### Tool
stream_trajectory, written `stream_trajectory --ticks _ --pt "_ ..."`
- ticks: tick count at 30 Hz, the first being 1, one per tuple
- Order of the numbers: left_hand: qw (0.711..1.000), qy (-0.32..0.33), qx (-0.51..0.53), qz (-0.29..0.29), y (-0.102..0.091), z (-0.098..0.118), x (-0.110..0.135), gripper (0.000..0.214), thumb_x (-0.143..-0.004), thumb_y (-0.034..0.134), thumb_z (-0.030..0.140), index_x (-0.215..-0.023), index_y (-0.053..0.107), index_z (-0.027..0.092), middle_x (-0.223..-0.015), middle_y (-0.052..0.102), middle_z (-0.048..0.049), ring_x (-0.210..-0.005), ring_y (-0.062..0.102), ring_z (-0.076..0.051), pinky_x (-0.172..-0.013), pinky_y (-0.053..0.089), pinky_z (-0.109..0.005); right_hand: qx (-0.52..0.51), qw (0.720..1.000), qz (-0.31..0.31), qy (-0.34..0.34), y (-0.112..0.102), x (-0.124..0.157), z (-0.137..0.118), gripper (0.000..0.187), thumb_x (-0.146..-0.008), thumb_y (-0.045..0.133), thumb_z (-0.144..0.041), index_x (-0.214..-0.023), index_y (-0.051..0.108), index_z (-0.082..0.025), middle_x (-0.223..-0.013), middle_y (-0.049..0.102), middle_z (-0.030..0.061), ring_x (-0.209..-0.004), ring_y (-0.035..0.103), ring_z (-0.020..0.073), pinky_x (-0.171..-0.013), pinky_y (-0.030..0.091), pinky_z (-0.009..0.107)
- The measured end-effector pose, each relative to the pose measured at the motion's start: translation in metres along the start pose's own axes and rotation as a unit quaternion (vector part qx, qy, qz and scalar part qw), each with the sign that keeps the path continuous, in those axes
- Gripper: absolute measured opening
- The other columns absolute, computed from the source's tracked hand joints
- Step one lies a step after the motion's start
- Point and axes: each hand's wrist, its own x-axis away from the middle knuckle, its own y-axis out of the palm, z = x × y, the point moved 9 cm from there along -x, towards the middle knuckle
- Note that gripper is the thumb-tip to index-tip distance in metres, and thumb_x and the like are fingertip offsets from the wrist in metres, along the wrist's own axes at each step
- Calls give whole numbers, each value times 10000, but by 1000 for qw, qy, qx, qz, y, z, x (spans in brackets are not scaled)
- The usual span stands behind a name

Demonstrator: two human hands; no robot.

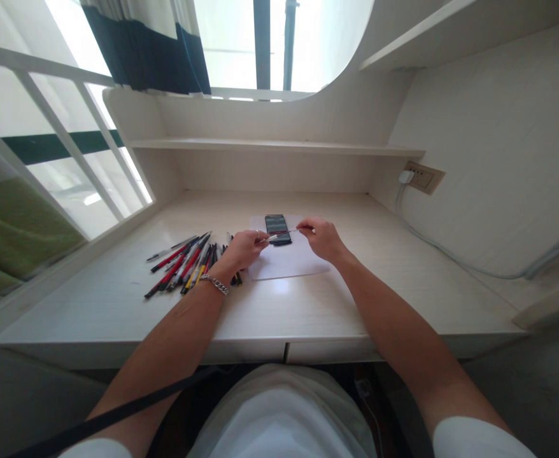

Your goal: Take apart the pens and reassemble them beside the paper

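My left hand (246, 248) and my right hand (320, 236) meet over a white sheet of paper (289, 261) on the desk. Both are closed in a pinch on the two ends of a thin pen (282, 236) held level between them. A silver bracelet (215, 284) is on my left wrist. A dark phone (277, 228) lies on the paper just behind the pen. A spread of several red, black and yellow pens (184, 264) lies on the desk to the left of my left hand.
The white desk (356, 299) has a low shelf (274, 147) at the back. A wall socket (420, 176) at the right holds a white plug, its cable (451, 251) running along the desk's right side. A white railing (69, 146) stands left.
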Motion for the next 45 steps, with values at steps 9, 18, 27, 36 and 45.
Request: stream_trajectory --ticks 9,18,27,36,45 --pt "1000 0 -5 0 1 -2 0 294 -858 564 311 -1065 742 199 -902 753 -62 -806 654 -186 -737 469 -278 15 1000 -3 10 -1 1 0 161 -862 586 -155 -905 734 -202 -915 725 40 -855 639 178 -805 453 286" --pt "1000 4 -2 -4 3 -1 -1 300 -850 568 308 -1062 745 192 -905 755 -68 -796 655 -186 -741 468 -278 14 999 -27 14 9 2 -3 162 -871 589 -169 -918 740 -205 -933 724 45 -873 637 179 -831 449 285" --pt "999 16 25 -17 8 1 0 312 -843 564 323 -1059 739 181 -882 751 -58 -769 650 -176 -719 459 -266 -110 991 -50 52 31 3 -1 260 -793 668 -115 -1044 690 -180 -924 737 39 -834 671 152 -804 489 267" --pt "1000 -12 24 1 3 -5 0 307 -848 558 332 -1048 739 186 -844 747 -57 -738 637 -173 -669 440 -269 65 989 -121 54 68 2 23 174 -845 618 -175 -943 757 -210 -987 709 73 -901 639 195 -837 451 290" --pt "1000 -5 20 1 3 -3 0 289 -851 560 329 -1030 743 196 -842 744 -53 -741 633 -173 -669 430 -271 122 981 -148 41 84 3 18 197 -833 654 -266 -1013 735 -258 -982 678 65 -892 607 198 -792 442 277"
